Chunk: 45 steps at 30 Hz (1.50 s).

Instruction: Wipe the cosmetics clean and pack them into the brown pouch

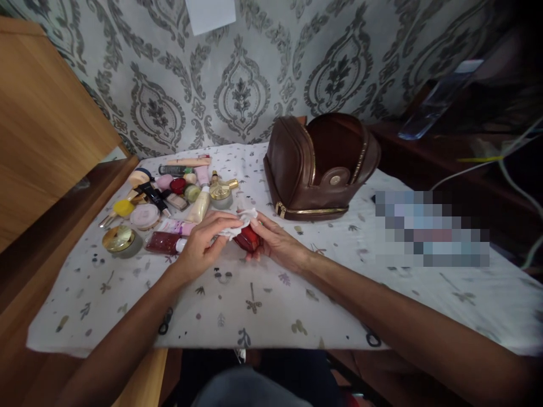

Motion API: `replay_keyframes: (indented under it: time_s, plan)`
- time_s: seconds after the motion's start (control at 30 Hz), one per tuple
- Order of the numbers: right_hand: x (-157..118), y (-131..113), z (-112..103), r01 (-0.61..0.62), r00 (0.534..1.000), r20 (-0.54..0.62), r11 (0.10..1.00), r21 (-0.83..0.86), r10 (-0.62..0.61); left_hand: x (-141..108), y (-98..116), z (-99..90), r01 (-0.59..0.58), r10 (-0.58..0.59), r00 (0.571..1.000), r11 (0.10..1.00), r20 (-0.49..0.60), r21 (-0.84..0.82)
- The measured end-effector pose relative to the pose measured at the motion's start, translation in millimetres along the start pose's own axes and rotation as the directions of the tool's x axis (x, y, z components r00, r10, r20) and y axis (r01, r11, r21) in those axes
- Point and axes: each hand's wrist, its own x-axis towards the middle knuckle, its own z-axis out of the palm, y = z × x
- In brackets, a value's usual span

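Observation:
My right hand (280,243) is closed around a dark red glassy bottle (247,239), held just above the cloth in the middle. In my left hand (206,240) is a crumpled white tissue (237,224), pressed against the bottle's upper part. The tissue and my fingers hide the bottle's top. Close to my left wrist lie a tube of dark red liquid with a white cap (163,242) and a pink patterned tube (176,227). A cream-coloured tube (199,206) rests just beyond my left hand.
Several cosmetics, among them a gold-lidded jar (119,239) and a pink round compact (145,216), crowd the table's left side. An unzipped brown leather bag (292,164) stands at the back. Right of it are a blurred-out item (428,229) and a clear bottle (441,102).

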Motion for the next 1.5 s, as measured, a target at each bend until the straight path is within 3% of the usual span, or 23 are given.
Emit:
replay_keyframes:
  time_s: [0.2,0.33,0.63,0.97,1.17,1.4,1.5]
  plan:
    - [-1.3,-7.1,-0.8,-0.074,0.996,0.065,0.983,0.166,0.064,0.7,-3.5,-1.5,0.128,-0.127,0.991,0.992,-0.052,0.009]
    - [-2.7,-9.0,-3.1,-0.072,0.992,0.108,0.988,0.134,0.057,-0.4,-5.8,-1.9,0.175,-0.175,0.982,0.985,-0.076,-0.003]
    - [-1.2,1.1,-5.4,0.007,0.998,0.055,0.998,-0.058,-0.004,-0.7,-2.4,-0.2,0.048,-0.044,0.997,0.997,-0.064,0.063]
    - [-1.9,1.2,-3.5,0.004,1.000,-0.002,0.998,-0.055,-0.004,-0.9,-1.1,0.9,-0.032,0.034,0.999,0.994,-0.020,0.109]
    - [-2.4,-4.9,-5.2,-0.070,0.988,0.142,0.995,0.068,0.060,0.7,-5.1,-4.8,0.082,-0.081,0.997,0.991,-0.014,0.103]
    - [-0.9,-4.1,-12.0,-0.090,0.986,0.145,0.996,0.014,0.087,0.9,3.2,-10.2,0.194,-0.186,0.980,0.971,-0.068,0.141]
    - [0.1,-5.1,-11.9,-0.076,0.988,0.133,0.997,-0.029,0.079,0.8,4.6,-11.1,0.200,-0.199,0.980,0.977,-0.025,0.068]
